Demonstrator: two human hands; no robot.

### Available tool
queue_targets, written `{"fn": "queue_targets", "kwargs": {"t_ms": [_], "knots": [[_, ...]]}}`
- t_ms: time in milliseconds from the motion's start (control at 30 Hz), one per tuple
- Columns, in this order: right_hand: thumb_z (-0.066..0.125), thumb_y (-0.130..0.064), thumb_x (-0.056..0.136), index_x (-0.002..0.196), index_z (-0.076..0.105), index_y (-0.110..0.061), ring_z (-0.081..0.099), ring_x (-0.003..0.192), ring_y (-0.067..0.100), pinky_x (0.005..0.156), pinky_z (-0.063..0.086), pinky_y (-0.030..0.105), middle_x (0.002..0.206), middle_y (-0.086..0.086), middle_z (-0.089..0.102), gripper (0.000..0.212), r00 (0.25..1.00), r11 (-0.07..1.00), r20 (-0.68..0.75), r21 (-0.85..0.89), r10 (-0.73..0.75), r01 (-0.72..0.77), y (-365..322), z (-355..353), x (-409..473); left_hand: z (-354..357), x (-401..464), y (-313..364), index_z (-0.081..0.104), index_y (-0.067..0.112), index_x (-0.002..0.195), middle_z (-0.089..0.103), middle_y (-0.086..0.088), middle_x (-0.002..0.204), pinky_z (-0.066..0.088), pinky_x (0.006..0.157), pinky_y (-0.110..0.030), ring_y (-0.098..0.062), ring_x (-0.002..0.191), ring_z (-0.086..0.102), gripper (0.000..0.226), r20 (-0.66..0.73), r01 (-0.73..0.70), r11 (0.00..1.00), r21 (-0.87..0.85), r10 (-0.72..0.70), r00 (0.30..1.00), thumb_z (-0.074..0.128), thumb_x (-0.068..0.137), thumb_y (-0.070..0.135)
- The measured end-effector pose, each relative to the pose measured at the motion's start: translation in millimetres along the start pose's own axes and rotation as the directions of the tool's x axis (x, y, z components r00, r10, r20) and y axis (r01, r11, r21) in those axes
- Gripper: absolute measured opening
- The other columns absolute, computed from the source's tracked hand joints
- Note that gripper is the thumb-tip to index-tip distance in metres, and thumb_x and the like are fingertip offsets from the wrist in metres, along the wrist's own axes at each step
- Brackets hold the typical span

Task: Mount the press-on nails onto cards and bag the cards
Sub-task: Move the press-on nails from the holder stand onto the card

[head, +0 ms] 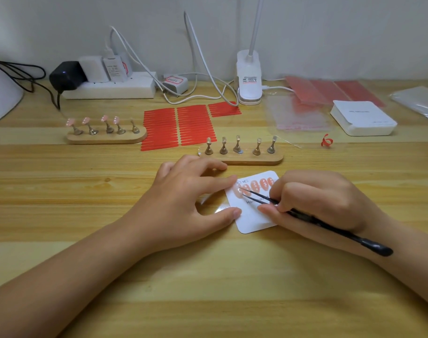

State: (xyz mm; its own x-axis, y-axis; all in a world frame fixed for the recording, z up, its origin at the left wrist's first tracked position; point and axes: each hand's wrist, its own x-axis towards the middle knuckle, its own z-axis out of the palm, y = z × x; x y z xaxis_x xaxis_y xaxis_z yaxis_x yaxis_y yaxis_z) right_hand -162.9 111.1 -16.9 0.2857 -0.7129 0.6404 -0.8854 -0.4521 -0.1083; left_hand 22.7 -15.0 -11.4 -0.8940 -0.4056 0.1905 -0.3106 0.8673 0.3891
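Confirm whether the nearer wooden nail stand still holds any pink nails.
No: all five metal pegs on the nearer wooden stand are bare, and five pink nails sit on the white card.

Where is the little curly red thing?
In the head view the curled red strip lies on the table's right side, between the near wooden stand and the white box.

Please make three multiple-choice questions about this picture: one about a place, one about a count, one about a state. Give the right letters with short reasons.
1. Where is the card?
A. under both hands
B. on the far stand
C. beside the power strip

2. How many nails sit on the left stand?
A. none
B. four
C. five

3. What does the right hand do?
A. lies flat and empty
B. grips tweezers
C. lifts a bag

Answers: 1 A, the left hand and the right hand rest on its edges. 2 B, four holders carry pink nails and the fifth is bare. 3 B, its fingers curl round the black tweezers, whose tips meet a nail on the card.
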Motion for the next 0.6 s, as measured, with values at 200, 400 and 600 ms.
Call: {"fn": "queue_targets", "kwargs": {"t_ms": [200, 400, 600], "knots": [[0.058, -0.009, 0.087, 0.056, 0.049, 0.002, 0.042, 0.047, 0.033, 0.040, 0.038, 0.035, 0.053, 0.014, 0.049, 0.034, 1.000, 0.999, -0.011, -0.030, 0.014, -0.015, -2.0, 0.1, -0.6, 0.5, 0.0, 0.0, 0.057, 0.042, 0.120, 0.046, 0.021, 0.126, 0.014, 0.086, -0.018, 0.004, 0.118, 0.029, 0.061, -0.004, -0.006, 1.000, -0.003, 0.006, 1.000, 0.036, 0.069, 0.069], [0.059, -0.003, 0.085, 0.055, 0.047, 0.000, 0.040, 0.045, 0.031, 0.038, 0.037, 0.035, 0.052, 0.014, 0.047, 0.033, 0.999, 1.000, -0.035, 0.000, 0.014, -0.014, -1.6, -0.3, 0.8, 0.8, 0.1, -0.9, 0.056, 0.043, 0.121, 0.045, 0.022, 0.125, 0.011, 0.092, -0.013, 0.005, 0.118, 0.028, 0.062, -0.003, -0.002, 1.000, -0.009, 0.002, 1.000, 0.035, 0.069, 0.070], [0.061, 0.008, 0.079, 0.056, 0.046, -0.002, 0.032, 0.049, 0.025, 0.042, 0.030, 0.032, 0.054, 0.012, 0.043, 0.030, 0.986, 0.989, 0.096, -0.043, -0.135, 0.140, -4.8, -6.8, 4.1, 0.5, -0.2, -0.2, 0.056, 0.042, 0.121, 0.046, 0.021, 0.125, 0.014, 0.087, -0.017, 0.004, 0.118, 0.029, 0.062, -0.007, -0.005, 1.000, -0.001, 0.005, 1.000, 0.035, 0.070, 0.069]]}}
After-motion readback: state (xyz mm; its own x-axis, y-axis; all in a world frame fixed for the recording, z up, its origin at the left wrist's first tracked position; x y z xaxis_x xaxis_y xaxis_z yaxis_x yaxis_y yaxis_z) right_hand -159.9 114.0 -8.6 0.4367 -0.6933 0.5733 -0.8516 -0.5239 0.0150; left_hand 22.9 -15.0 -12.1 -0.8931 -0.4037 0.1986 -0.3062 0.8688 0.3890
